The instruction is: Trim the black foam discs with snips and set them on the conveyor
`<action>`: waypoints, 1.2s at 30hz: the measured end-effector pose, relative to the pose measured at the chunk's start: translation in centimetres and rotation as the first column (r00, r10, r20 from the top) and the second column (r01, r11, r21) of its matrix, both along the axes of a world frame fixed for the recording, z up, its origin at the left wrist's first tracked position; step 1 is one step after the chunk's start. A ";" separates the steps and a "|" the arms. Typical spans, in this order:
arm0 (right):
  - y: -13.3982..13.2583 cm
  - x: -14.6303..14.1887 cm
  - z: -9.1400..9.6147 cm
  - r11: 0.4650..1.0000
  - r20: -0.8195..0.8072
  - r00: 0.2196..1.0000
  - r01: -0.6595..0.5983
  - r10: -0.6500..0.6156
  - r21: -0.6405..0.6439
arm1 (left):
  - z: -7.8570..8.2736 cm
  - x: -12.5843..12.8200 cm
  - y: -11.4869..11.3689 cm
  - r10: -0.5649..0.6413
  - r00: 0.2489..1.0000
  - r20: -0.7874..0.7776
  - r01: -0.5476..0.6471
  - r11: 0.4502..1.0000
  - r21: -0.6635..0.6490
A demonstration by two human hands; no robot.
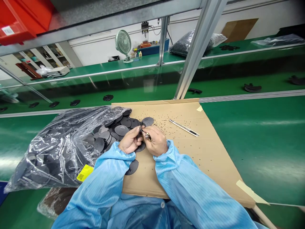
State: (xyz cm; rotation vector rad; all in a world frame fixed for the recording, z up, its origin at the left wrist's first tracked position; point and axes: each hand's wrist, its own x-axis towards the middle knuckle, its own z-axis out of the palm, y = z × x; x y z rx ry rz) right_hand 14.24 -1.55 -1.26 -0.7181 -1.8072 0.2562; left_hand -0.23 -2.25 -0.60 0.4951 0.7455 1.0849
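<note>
Both my hands meet over a cardboard sheet [207,149]. My left hand [130,140] is closed around a dark round plastic disc [141,147], held on edge. My right hand [156,141] is closed in a pinch on a small metal tool whose tip touches the disc. Just beyond my hands lies a pile of dark discs [116,128], spilling from a clear plastic bag [59,149] on the left. One loose disc [132,167] lies under my left sleeve.
A thin metal blade or tweezers [184,128] lies on the cardboard amid small black shavings. A green conveyor [262,79] behind carries scattered discs. An aluminium post [197,51] rises at centre. A fan [123,43] and a red bin [21,19] stand further back.
</note>
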 end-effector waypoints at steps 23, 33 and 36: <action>0.7 -0.3 -0.2 0.793 -0.492 0.750 0.070 -0.442 -0.605 | 4.5 5.9 25.4 0.544 -0.120 -0.830 0.293 0.818 0.494; 0.9 -0.3 -0.9 0.657 -0.615 0.481 -0.100 -0.625 -0.747 | 4.6 21.6 20.4 0.607 0.499 -0.619 0.445 0.433 0.784; 1.6 0.0 -1.6 0.608 -0.629 0.276 -0.168 -0.727 -0.776 | 5.0 25.3 21.3 0.439 0.386 -0.812 0.724 0.401 0.561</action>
